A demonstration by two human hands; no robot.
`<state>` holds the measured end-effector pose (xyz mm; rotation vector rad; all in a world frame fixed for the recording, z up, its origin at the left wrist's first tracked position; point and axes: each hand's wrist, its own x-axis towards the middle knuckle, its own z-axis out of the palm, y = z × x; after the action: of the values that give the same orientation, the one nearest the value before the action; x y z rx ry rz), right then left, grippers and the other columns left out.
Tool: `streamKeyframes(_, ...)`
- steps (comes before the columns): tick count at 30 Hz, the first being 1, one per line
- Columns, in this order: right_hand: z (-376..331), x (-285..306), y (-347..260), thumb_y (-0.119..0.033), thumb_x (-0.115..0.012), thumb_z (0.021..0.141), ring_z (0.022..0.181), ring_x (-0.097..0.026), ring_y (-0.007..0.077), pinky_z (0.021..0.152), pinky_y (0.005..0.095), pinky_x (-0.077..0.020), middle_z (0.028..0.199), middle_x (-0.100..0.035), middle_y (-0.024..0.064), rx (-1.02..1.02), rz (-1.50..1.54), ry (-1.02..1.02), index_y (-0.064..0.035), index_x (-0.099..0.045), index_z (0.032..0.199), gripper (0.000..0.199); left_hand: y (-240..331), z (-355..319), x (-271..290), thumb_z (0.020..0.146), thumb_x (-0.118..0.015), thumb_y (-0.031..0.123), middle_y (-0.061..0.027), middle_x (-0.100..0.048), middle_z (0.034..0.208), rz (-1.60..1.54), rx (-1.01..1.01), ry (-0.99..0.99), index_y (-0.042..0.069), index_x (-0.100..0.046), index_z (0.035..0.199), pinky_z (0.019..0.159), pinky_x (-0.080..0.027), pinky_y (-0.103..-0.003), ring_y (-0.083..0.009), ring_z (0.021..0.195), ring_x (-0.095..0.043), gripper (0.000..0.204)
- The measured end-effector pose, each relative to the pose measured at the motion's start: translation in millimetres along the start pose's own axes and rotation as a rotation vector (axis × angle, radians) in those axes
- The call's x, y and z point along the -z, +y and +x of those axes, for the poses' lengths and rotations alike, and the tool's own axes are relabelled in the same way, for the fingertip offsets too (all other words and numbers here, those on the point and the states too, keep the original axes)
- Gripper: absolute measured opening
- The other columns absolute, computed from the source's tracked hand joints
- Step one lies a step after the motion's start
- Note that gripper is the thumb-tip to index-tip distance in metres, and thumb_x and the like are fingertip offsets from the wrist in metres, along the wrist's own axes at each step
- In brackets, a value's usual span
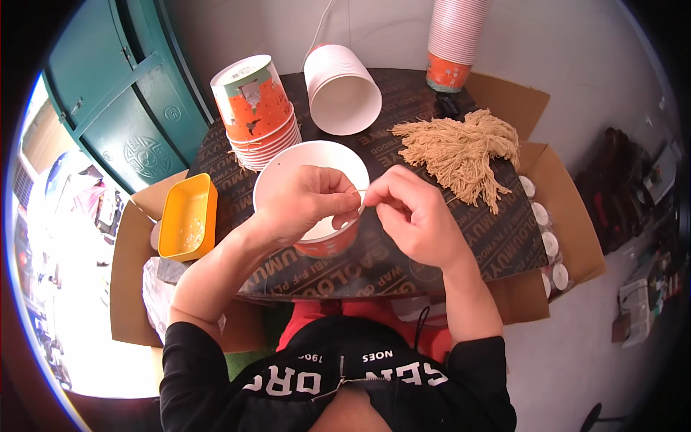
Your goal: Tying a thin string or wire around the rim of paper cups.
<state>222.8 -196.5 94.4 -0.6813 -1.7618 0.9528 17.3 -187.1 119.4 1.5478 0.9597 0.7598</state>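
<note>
My left hand (314,203) and my right hand (415,217) meet fingertip to fingertip over an open paper bucket (327,247), white inside and orange outside. Both hands are closed in a pinch. A small pale bit shows between the fingertips, too small to name. The bucket stands upright near the front of the dark printed tabletop (338,279), partly covered by my left hand. To the right of my right hand lies a bundle of tan strings (461,155).
Behind are upside-down nested orange buckets (252,108), a stack of white buckets on its side (345,101) and a tall bucket stack (453,50). A yellow tub (191,198) with white bits sits left. An open cardboard box (576,216) holds white rolls at right.
</note>
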Motion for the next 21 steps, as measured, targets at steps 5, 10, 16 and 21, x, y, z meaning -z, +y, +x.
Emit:
streamKeyframes(5, -11.6, -6.3, 6.4, 0.01, -0.061, 0.08, 0.064, -0.046, 0.0079, 0.058, 0.0232, -0.0394, 0.098, -0.055, 0.0046, 0.127, -0.318, 0.084, 0.0013, -0.064, 0.099, 0.021, -7.1, 3.2, 0.9, 0.091, -0.065, 0.008, -0.0047, -0.066, 0.078, 0.022, -0.065, -0.012, -0.003, -0.064, 0.089, 0.067, -0.047, -0.023, -0.0092, 0.071, -0.059, 0.011)
streamKeyframes(10, -10.9, -10.5, 13.2, 0.008, -0.065, 0.08, 0.064, -0.046, 0.0089, 0.059, 0.0234, -0.0409, 0.099, -0.056, 0.0045, 0.159, -0.306, 0.108, 0.0009, -0.064, 0.099, 0.02, -7.2, 3.9, -0.3, 0.089, -0.065, 0.003, -0.0053, -0.065, 0.079, -0.009, -0.07, -0.02, -0.002, -0.061, 0.09, 0.067, -0.048, -0.023, -0.0097, 0.072, -0.061, 0.006)
streamKeyframes(16, -8.6, -15.2, 15.4, 0.008, -0.066, 0.081, 0.066, -0.05, 0.0098, 0.058, 0.025, -0.0426, 0.097, -0.058, 0.0062, 0.183, -0.3, 0.129, 0.0006, -0.063, 0.097, 0.018, -8.1, 3.4, -0.7, 0.09, -0.064, 0.003, -0.005, -0.065, 0.078, -0.011, -0.079, -0.017, -0.002, -0.06, 0.09, 0.066, -0.047, -0.023, -0.0093, 0.072, -0.06, 0.006)
streamKeyframes(21, -6.1, -19.9, 19.7, 0.009, -0.064, 0.079, 0.075, -0.063, 0.0324, 0.064, 0.0379, -0.0511, 0.092, -0.058, 0.0141, 0.262, -0.339, 0.179, 0.0008, -0.054, 0.087, 0.015, -5.7, 4.2, -1.5, 0.086, -0.064, 0.004, -0.0048, -0.065, 0.076, 0.079, -0.079, 0.012, -0.001, -0.061, 0.085, 0.065, -0.046, -0.023, -0.0085, 0.071, -0.059, 0.006)
